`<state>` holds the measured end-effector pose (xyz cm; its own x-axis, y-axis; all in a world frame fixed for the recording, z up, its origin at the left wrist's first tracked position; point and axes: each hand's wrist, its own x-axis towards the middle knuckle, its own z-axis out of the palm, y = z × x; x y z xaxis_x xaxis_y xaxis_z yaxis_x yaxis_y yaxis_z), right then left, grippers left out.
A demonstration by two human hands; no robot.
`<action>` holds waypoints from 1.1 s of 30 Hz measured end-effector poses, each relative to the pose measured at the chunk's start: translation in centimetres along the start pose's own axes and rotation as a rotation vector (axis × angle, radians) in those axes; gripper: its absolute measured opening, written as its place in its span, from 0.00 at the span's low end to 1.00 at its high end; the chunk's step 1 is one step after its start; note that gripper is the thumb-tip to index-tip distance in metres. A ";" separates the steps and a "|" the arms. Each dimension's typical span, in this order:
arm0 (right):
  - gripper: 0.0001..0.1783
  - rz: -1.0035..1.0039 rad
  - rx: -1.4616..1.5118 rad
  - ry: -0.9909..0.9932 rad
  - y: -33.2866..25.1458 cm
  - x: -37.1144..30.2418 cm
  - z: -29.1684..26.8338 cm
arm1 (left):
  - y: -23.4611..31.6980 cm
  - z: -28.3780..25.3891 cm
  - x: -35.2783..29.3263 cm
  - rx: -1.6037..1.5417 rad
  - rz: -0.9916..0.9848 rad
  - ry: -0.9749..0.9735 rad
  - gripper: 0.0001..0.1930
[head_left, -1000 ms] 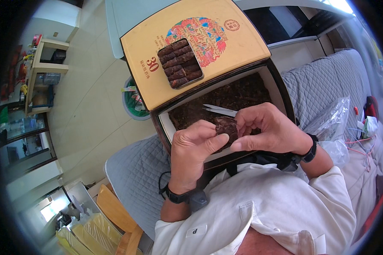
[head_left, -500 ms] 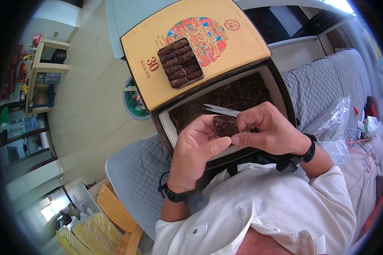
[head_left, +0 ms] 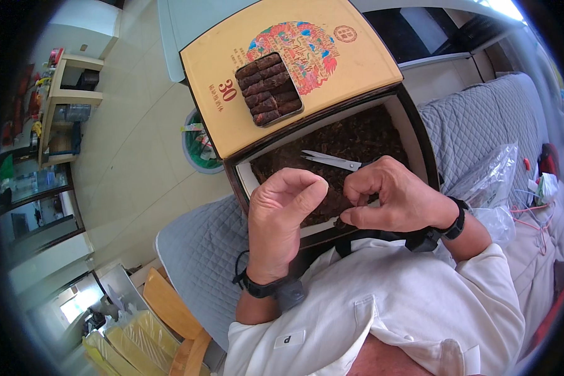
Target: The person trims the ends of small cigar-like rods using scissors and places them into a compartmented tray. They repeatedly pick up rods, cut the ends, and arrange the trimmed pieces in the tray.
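Note:
My left hand (head_left: 282, 210) hangs over the near left part of an open box (head_left: 427, 164), its thumb and forefinger pinched together. What that pinch holds, if anything, is hidden. My right hand (head_left: 398, 195) is curled over the right side of the box. At its thumb tip shows a small dark scrap (head_left: 339, 223), apparently leaf. Dark brown shredded leaf (head_left: 376, 128) fills the box. Scissors (head_left: 332, 160) with parted blades lie on the shreds, their handles hidden behind my right hand. A metal tin (head_left: 297, 111) of dark brown rolls (head_left: 263, 80) sits on the yellow lid (head_left: 222, 135).
A green-lined bin (head_left: 200, 153) stands on the tiled floor to the left. Grey quilted covers (head_left: 476, 119) lie on the seat at both sides. Clear plastic bags (head_left: 492, 175) and cords are at the right. A wooden shelf unit (head_left: 75, 100) stands far left.
My hands have drawn apart, the left one shifting left. The brown leaf piece held between them no longer shows. More of the scissors is visible; tin and box stay in place.

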<state>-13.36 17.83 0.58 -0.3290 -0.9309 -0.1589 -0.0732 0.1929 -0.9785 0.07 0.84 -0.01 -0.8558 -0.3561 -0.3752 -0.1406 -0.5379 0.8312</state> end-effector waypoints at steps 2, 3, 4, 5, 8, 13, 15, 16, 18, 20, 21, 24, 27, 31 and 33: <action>0.17 -0.020 -0.029 -0.001 0.1 0.0 -0.1 | 0.1 0.1 -0.1 0.063 0.023 0.017 0.06; 0.16 -0.028 -0.045 0.000 0.1 0.0 -0.1 | 0.2 0.2 -0.2 0.095 0.034 0.025 0.06; 0.16 -0.036 -0.061 0.001 0.2 0.0 -0.1 | 0.1 0.1 -0.1 0.121 0.065 0.016 0.06; 0.16 -0.042 0.042 0.053 0.2 0.1 0.2 | -0.2 -0.1 0.0 0.148 0.095 0.006 0.05; 0.17 -0.011 0.174 0.115 -0.1 0.3 1.0 | -0.1 0.1 -0.1 0.205 0.148 -0.002 0.04; 0.14 0.140 0.385 0.020 -0.1 0.3 1.1 | -0.1 0.3 -0.2 0.167 0.164 0.039 0.04; 0.11 0.156 0.431 0.026 -0.1 0.3 1.1 | -0.2 0.3 -0.1 0.168 0.166 0.071 0.04; 0.10 0.164 0.454 0.029 -0.1 0.3 1.1 | -0.2 0.1 -0.1 0.187 0.162 0.074 0.04; 0.10 0.182 0.456 0.014 -0.1 0.2 0.9 | 0.0 -0.3 0.0 0.224 0.155 0.080 0.04; 0.10 0.198 0.461 0.011 -0.3 0.1 0.7 | 0.2 -0.4 0.0 0.251 0.156 0.071 0.04; 0.10 0.205 0.466 0.012 -0.4 0.1 0.7 | 0.2 -0.4 0.0 0.265 0.158 0.069 0.04; 0.09 0.213 0.487 0.007 -0.3 0.1 0.6 | 0.6 -0.1 -0.1 0.193 0.125 0.046 0.04; 0.09 0.228 0.499 -0.009 -0.5 0.1 0.4 | 0.6 -0.1 -0.2 0.217 0.113 0.047 0.05; 0.09 0.229 0.544 -0.064 0.0 -0.2 -0.3 | 1.3 -1.0 -0.5 0.410 0.189 -0.096 0.09; 0.09 0.236 0.583 -0.108 -0.2 -0.4 -0.8 | 1.9 -2.0 -0.5 0.440 0.208 -0.281 0.10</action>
<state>-13.93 18.38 0.92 -0.1749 -0.9156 -0.3619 0.5240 0.2247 -0.8216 1.23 -1.55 0.91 -0.9790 -0.1706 -0.1116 -0.0978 -0.0873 0.9914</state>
